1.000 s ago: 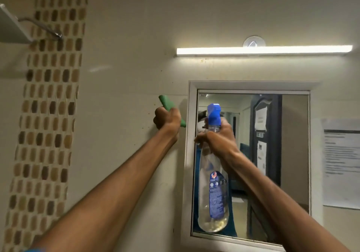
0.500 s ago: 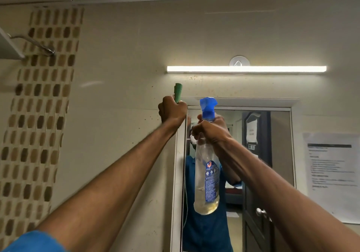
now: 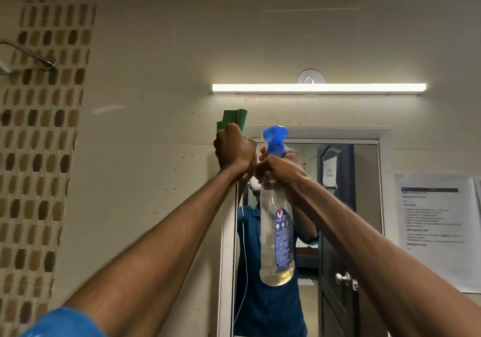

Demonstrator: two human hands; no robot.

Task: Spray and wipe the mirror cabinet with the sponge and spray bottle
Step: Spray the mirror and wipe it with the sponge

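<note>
The left hand (image 3: 234, 151) grips the green sponge (image 3: 232, 120), which sticks up above its knuckles. Just beside it, the right hand (image 3: 279, 167) clasps the bottle (image 3: 277, 243) by its neck, before the mirror (image 3: 364, 206).

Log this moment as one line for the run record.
left hand: grips green sponge, raised by cabinet's top left corner | right hand: holds spray bottle upright before mirror | wipe contact: cannot tell

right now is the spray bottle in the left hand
No, the right hand grips the spray bottle; the left hand holds the sponge.
</note>
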